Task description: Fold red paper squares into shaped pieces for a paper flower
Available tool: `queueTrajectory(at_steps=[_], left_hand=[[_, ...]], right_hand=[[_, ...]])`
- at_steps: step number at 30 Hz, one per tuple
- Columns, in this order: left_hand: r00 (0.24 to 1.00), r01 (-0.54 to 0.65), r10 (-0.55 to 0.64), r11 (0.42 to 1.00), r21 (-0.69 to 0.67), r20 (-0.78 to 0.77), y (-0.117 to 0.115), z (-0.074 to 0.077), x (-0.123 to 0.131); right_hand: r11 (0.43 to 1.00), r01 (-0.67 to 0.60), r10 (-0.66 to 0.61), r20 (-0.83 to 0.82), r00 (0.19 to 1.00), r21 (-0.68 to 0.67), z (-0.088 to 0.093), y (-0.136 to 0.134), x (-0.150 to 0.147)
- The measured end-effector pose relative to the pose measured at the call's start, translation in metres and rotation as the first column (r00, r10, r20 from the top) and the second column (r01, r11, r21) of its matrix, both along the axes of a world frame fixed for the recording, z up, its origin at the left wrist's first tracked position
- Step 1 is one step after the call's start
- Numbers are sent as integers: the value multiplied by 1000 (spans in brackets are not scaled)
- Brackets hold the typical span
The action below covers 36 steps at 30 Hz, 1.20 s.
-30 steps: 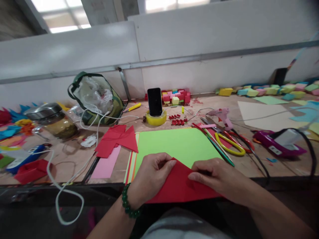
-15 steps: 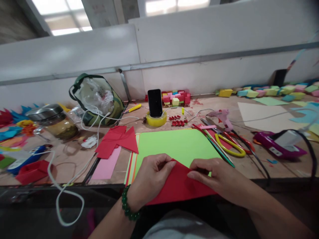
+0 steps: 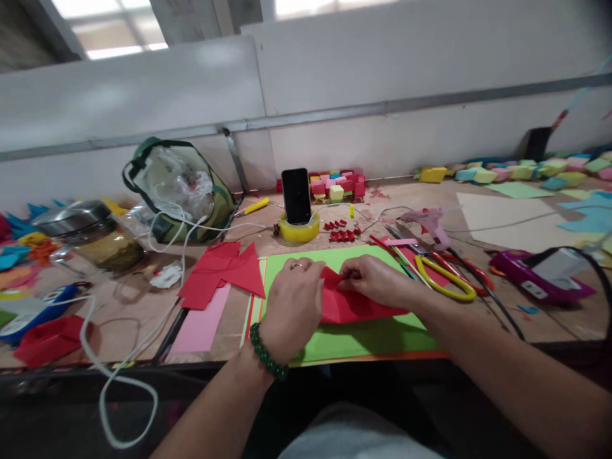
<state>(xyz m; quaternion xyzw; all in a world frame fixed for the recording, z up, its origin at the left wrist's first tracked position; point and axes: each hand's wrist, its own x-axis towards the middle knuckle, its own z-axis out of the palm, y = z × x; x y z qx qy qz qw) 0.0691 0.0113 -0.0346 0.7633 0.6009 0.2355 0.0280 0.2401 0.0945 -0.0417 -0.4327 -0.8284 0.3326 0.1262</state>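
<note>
Between my hands is a sheet of red paper [image 3: 356, 306], partly folded, with its near edge over a stack of green paper [image 3: 363, 344]. My left hand [image 3: 296, 303], with a green bead bracelet [image 3: 265, 350] at the wrist, grips the red paper's left side; its fingertips are partly hidden. My right hand [image 3: 375, 279] pinches the paper's upper edge near the middle. Left of the stack lie folded red paper pieces [image 3: 208, 274] and a pink sheet [image 3: 203, 325].
Scissors with yellow handles [image 3: 447, 284], a pink glue gun [image 3: 428, 226] and a purple power strip [image 3: 540, 274] lie to the right. A phone [image 3: 296, 196] stands in a yellow tape roll [image 3: 299, 228]. A glass jar [image 3: 98, 239] and a bag [image 3: 186, 191] occupy the left, with a white cable [image 3: 90, 325].
Both hands have moved forward, away from my body, carrying the red paper farther onto the green stack. The paper's far edge is now lifted and bent between the hands.
</note>
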Motion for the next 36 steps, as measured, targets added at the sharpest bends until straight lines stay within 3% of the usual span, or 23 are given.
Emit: queueTrajectory(at_steps=[4, 9, 12, 14, 16, 18, 19, 21, 32, 36], left_hand=[[967, 205, -222, 970, -132, -122, -8, -13, 5], [961, 252, -269, 945, -207, -59, -12, -24, 2], [958, 272, -286, 931, -244, -23, -14, -24, -2], [957, 278, -291, 924, -265, -11, -17, -22, -4], [956, 281, -293, 917, -284, -1, -19, -20, -5], [954, 288, -300, 908, -305, 7, -20, -18, -7], [951, 295, -309, 902, -317, 5, -19, -17, -7], [943, 308, -331, 886, -346, -9, -18, -14, -9], [916, 324, -385, 874, -362, -110, -21, -9, -9], [904, 338, -399, 888, -311, -156, -23, -12, -9]], right_hand=[[1000, -10, 11, 48, 999, -28, -9, 10, -1], [997, 20, -14, 78, 997, -73, -9, 7, -1], [1000, 21, -23, 143, 990, 16, -9, 3, -2], [986, 2, -42, 233, 971, 170, -7, -2, -2], [927, -107, -15, 320, 947, 360, -4, -10, -2], [820, -316, 133, 378, 916, 477, -1, -21, 2], [766, -428, 246, 397, 884, 480, 0, -27, 4], [698, -537, 389, 380, 839, 473, -1, -38, 10], [448, -647, 511, 418, 751, 617, -14, -48, 13], [433, -669, 485, 469, 738, 604, -13, -52, 24]])
